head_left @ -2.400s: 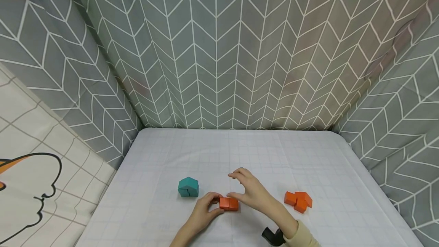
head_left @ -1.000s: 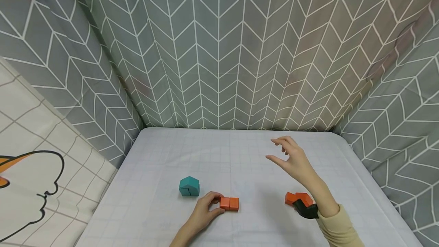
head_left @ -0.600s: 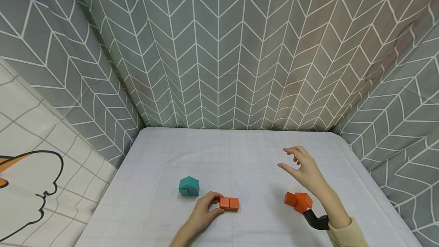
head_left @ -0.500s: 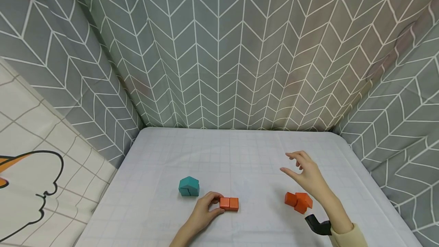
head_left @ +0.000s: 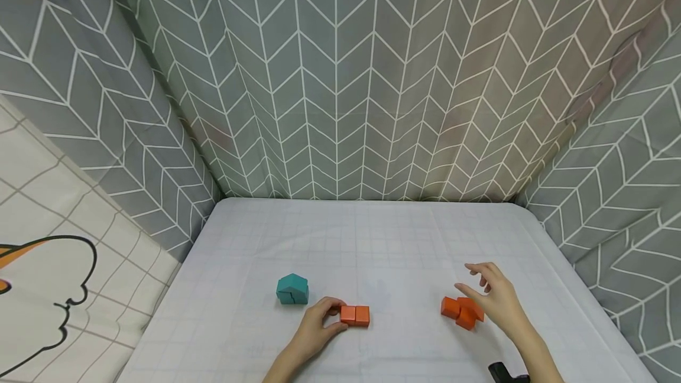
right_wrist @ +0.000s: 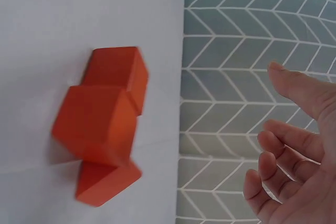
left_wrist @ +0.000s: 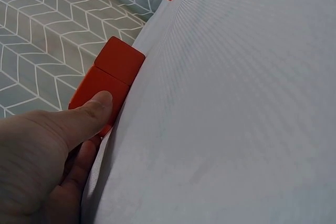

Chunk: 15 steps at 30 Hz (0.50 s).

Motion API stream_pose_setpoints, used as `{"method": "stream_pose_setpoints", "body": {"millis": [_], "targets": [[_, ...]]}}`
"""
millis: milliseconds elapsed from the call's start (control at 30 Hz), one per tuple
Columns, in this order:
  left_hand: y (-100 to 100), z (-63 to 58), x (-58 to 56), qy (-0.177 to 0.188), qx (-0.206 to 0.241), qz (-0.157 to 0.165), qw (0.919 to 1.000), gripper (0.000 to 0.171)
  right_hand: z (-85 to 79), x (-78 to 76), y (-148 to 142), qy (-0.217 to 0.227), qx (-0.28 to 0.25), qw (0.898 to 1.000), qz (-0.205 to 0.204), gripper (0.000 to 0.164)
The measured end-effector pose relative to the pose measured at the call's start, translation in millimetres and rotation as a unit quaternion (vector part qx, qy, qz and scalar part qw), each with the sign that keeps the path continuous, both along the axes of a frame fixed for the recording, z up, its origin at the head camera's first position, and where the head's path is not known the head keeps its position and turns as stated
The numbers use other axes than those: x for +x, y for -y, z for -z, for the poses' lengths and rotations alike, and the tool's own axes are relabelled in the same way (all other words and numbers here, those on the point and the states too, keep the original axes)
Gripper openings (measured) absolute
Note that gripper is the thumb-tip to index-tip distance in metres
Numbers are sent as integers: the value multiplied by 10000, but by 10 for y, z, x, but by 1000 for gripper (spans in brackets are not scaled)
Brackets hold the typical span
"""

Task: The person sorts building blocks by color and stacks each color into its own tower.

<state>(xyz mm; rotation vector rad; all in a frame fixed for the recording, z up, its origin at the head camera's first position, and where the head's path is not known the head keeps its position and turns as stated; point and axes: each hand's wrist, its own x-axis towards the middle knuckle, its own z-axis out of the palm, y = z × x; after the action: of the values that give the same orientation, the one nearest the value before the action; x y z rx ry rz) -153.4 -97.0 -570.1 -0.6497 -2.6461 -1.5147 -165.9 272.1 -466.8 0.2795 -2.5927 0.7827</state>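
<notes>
In the head view, two orange cubes sit side by side, pressed face to face, near the front middle of the table. My left hand (head_left: 314,331) pinches the left cube (head_left: 348,315) between thumb and fingers; the right cube (head_left: 362,316) abuts it. The left wrist view shows the thumb flat on the held cube (left_wrist: 86,88). Over at the right, my right hand (head_left: 497,299) hovers with thumb and fingers apart, holding nothing. Below and left of it lies a cluster of orange blocks: two cubes (right_wrist: 113,66) and a triangular prism (right_wrist: 105,182) show in the right wrist view.
A teal house-shaped block group (head_left: 292,289) stands left of my left hand. The table (head_left: 346,235) has a white cloth, with patterned curtains (head_left: 335,75) behind and at the sides. A black device (head_left: 508,373) is at my right wrist.
My right hand has left the orange pair, swung to the right, then come down and nearer to the orange cluster, its fingers still apart. The left hand keeps its grip in the same spot.
</notes>
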Motion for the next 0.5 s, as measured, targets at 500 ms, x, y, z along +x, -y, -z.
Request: {"method": "stream_pose_setpoints", "body": {"millis": [500], "targets": [[-4,11,-11,-128,52,21,9999,33,420,246,-112,252,-204,9992,235,36]]}}
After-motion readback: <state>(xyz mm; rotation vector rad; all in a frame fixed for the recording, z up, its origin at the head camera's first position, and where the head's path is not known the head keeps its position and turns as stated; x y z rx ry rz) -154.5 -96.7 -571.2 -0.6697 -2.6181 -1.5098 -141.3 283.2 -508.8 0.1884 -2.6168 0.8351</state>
